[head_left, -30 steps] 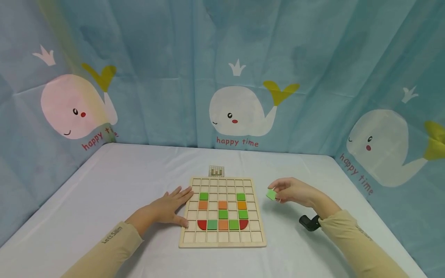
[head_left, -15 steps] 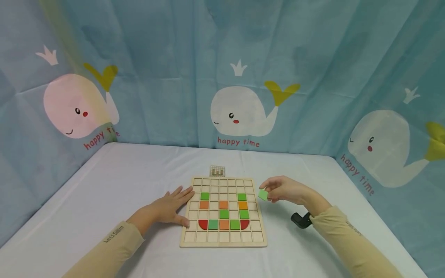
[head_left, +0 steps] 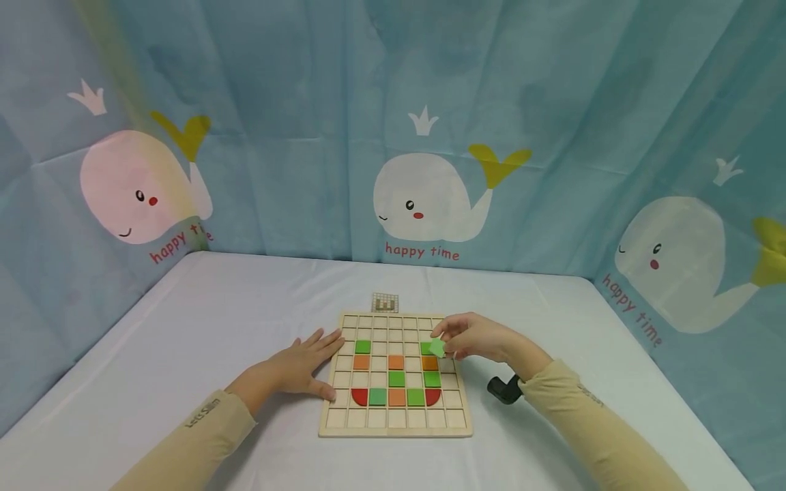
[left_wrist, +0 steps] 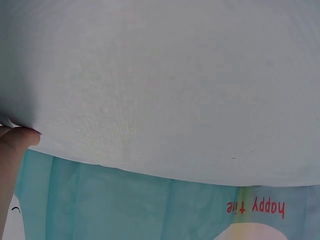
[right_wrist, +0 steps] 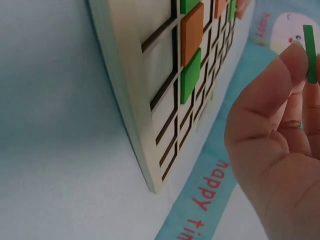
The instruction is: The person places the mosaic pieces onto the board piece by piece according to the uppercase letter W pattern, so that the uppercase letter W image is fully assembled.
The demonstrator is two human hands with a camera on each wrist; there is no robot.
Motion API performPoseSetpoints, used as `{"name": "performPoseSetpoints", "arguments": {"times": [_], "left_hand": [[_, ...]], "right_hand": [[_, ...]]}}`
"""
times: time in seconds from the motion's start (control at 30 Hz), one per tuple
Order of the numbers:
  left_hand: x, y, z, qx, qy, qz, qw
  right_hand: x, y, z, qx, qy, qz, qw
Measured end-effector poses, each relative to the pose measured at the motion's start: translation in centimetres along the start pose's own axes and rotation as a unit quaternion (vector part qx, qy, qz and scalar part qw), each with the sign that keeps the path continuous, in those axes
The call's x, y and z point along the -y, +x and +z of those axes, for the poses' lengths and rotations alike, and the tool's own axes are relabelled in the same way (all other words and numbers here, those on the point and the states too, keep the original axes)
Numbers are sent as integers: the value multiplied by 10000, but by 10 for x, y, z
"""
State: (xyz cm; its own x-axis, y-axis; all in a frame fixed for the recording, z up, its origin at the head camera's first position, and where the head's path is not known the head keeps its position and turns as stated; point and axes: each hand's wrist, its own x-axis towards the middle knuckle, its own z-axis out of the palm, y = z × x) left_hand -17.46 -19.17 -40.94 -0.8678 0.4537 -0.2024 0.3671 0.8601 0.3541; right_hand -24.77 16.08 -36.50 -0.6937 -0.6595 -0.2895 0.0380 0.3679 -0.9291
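Observation:
My right hand (head_left: 475, 337) pinches a light green square tile (head_left: 437, 348) between thumb and fingers, over the right side of a wooden grid board (head_left: 396, 436). In the right wrist view the tile (right_wrist: 309, 54) shows edge-on, raised above the board. My left hand (head_left: 295, 368) lies with fingers spread, fingertips and thumb on the board's left edge. Green, orange and teal square tiles sit in several cells, among them an orange tile (head_left: 396, 397) in a lower row. Two red quarter-round tiles (head_left: 359, 397) flank that row. The held tile partly hides a green tile on the right.
A small card with a grid pattern (head_left: 385, 303) lies just beyond the board's far edge. A black device (head_left: 505, 390) shows by the right wrist. White cloth (head_left: 276, 293) covers the table; a blue whale-print curtain (head_left: 295, 191) stands behind it.
My right hand has moved left with the green tile, from beside the board to over its right columns. The left hand has stayed in place on the board's edge.

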Motion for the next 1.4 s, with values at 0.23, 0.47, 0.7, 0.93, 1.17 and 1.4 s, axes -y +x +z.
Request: {"name": "performPoseSetpoints", "arguments": {"times": [0.23,0.47,0.7,0.93,1.17,1.4], "left_hand": [[-1,0,-2,0,16,-1,10000],[-2,1,-2,34,14,28,10000],[-3,1,-3,9,35,69,10000],[-2,2,-2,18,-2,89,10000],[0,2,-1,-9,-14,111,9999],[1,2,1,-5,-46,68,10000]], "right_hand": [[6,9,14,-4,-161,-134,9998],[2,24,31,-9,-234,-395,9989],[1,37,56,-180,-444,-506,9976],[7,48,78,-253,-775,-582,9950],[11,60,93,-127,-1167,-712,9905],[15,63,104,76,-1759,-695,9819]]}}
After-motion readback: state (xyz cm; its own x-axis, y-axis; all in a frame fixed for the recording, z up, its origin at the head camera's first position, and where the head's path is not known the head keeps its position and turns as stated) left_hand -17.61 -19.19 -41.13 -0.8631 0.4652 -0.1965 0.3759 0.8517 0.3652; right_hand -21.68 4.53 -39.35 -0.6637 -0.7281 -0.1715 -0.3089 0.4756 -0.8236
